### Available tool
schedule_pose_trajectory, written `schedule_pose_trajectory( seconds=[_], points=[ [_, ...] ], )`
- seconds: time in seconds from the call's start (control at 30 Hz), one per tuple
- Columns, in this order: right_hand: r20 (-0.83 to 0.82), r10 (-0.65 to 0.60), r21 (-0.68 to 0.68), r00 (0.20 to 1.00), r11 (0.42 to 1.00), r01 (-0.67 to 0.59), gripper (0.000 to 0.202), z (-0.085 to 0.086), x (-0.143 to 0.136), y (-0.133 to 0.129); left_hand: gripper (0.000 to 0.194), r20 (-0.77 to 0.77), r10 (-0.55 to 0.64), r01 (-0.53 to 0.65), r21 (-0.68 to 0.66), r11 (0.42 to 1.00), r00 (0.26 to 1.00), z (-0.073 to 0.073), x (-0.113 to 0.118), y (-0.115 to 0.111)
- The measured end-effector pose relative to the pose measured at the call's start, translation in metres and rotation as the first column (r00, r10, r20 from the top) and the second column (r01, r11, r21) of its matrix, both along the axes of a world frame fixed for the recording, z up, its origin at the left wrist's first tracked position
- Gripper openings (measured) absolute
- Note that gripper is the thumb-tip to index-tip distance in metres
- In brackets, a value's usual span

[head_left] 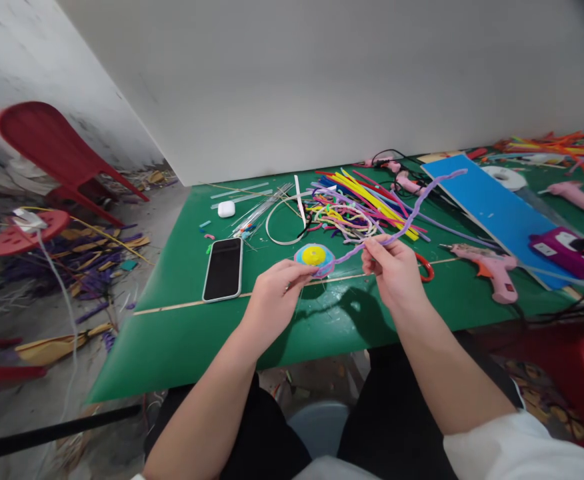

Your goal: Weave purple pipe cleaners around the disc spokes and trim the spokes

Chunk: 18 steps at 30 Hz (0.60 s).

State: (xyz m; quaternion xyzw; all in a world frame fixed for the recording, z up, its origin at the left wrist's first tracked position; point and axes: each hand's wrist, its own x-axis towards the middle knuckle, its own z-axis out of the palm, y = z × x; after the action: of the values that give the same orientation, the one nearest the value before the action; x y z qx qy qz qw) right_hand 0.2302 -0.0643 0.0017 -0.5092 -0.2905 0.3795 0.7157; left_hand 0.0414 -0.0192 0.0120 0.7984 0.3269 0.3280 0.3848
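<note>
My left hand (285, 288) pinches the lower left edge of a round coiled disc (314, 256), yellow in the middle with a light blue ring and some purple at its rim. From that rim a twisted purple pipe cleaner (417, 208) runs up to the right. My right hand (389, 263) has its fingers closed on this strand a short way from the disc, and the loose end extends beyond it over the blue board. Both hands are just above the green table (212, 340).
Behind the disc lies a pile of coloured pipe cleaners (372, 200). A phone (223, 269) and a white earphone case (227, 209) are at left. At right are a pink glue gun (492, 267), red-handled scissors (426, 268) and a blue board (502, 213).
</note>
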Motion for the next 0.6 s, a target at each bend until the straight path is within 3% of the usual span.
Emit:
schedule_pose_trajectory(
  seconds=[0.17,0.37,0.47,0.6],
  points=[
    [-0.033,0.038,-0.005,0.999,0.999,-0.038,0.018,-0.004,-0.003,0.002,0.023,-0.011,-0.142,0.141,-0.076,0.987,0.99,-0.005,0.003,0.001],
    [-0.331,0.155,-0.005,0.931,0.986,-0.166,0.024,-0.005,-0.009,0.004,0.018,0.145,-0.277,0.307,-0.268,0.913,0.95,-0.002,0.007,-0.008],
    [-0.425,0.308,0.067,0.851,0.949,-0.309,0.032,-0.001,-0.019,-0.002,0.017,0.286,-0.227,0.329,-0.387,0.861,0.931,-0.009,0.012,-0.015],
    [-0.15,0.472,0.106,0.869,0.881,-0.46,0.025,0.002,-0.028,-0.011,0.021,0.344,-0.015,0.211,-0.542,0.814,0.939,-0.02,0.018,-0.022]
  ],
)
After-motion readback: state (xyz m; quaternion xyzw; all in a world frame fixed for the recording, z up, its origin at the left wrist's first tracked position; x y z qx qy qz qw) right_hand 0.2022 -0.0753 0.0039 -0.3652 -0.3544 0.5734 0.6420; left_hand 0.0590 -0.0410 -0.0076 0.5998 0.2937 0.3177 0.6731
